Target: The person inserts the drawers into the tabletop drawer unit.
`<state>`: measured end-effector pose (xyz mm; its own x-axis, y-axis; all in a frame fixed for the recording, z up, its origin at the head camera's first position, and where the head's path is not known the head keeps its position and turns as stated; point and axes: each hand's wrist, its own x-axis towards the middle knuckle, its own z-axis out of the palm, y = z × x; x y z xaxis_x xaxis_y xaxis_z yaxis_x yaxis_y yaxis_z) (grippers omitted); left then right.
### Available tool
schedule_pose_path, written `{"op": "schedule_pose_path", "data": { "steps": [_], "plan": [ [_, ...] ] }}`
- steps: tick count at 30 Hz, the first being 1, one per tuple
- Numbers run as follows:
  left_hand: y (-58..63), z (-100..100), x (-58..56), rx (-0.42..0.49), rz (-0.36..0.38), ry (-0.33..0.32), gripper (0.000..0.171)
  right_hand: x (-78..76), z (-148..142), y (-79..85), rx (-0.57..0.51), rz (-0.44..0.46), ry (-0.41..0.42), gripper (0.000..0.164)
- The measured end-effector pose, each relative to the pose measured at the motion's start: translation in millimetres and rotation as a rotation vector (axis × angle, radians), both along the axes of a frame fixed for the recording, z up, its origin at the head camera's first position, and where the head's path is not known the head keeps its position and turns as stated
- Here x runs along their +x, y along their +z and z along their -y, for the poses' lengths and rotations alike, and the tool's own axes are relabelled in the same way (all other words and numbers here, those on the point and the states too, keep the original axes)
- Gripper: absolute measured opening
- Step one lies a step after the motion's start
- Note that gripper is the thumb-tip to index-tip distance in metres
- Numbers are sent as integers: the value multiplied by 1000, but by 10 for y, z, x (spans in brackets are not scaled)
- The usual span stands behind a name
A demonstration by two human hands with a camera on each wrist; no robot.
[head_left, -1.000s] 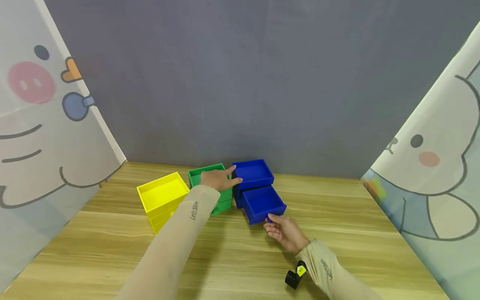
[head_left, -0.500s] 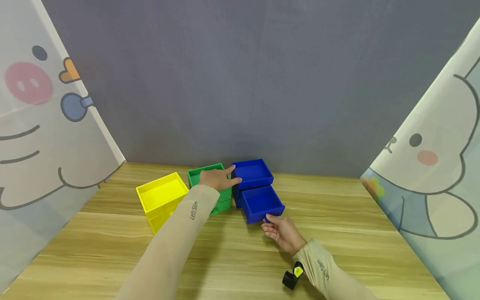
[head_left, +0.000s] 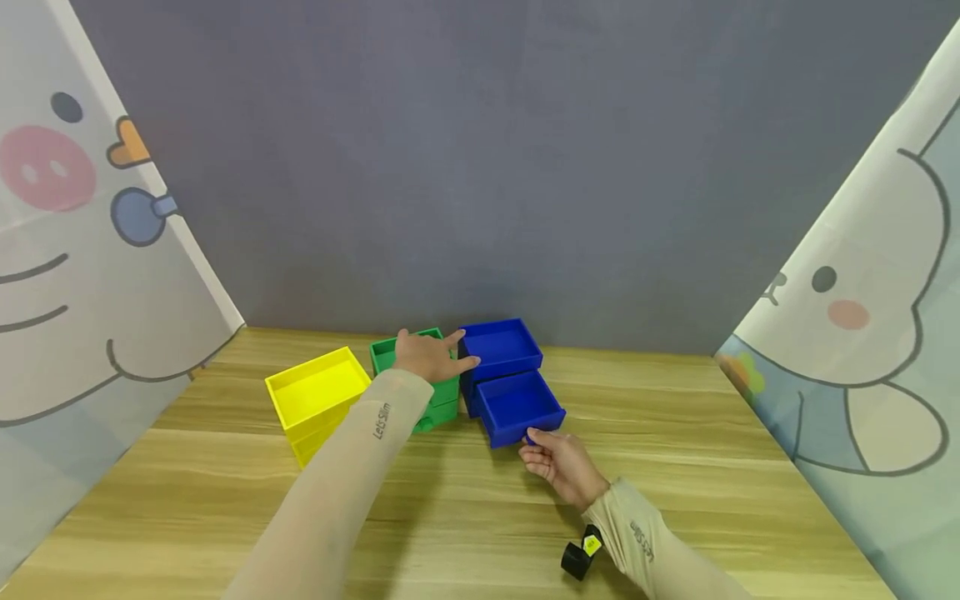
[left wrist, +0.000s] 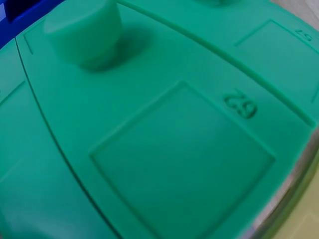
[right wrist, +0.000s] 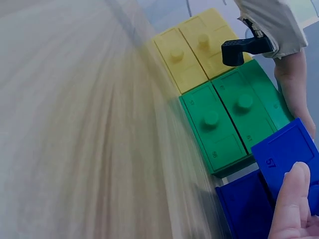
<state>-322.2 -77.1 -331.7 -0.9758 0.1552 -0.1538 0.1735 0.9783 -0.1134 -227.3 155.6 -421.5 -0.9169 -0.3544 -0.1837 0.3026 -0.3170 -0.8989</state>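
Observation:
In the head view, a blue drawer unit (head_left: 468,392) stands against the back wall, with an open tray top and one upper drawer (head_left: 519,402) pulled well out. My right hand (head_left: 562,467) pinches the knob on that drawer's front between thumb and fingers. The right wrist view shows its fingers (right wrist: 295,194) in front of the drawer face marked 57. My left hand (head_left: 427,357) reaches over the green drawer unit (head_left: 442,408), thumb and index finger spread, their tips at the blue unit's left top rim. The pulled-out drawer shows nothing inside.
A yellow drawer unit (head_left: 318,400) stands left of the green one. Green drawer fronts with a round knob (left wrist: 84,35) fill the left wrist view. Black wrist camera mounts show on the right sleeve (head_left: 637,533) and left sleeve (right wrist: 271,30). A grey wall closes the back.
The head view has shifted slightly, so everything sits a little further left in it. Both hands keep their places on the blue unit, and the drawer stays pulled out.

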Motion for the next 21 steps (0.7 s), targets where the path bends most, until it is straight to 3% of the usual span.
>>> {"op": "schedule_pose_path", "data": {
  "steps": [21],
  "plan": [
    [4, 1, 22, -10, -16, -14, 79, -31, 82, -26, -25, -9, -16, 25]
  ]
}}
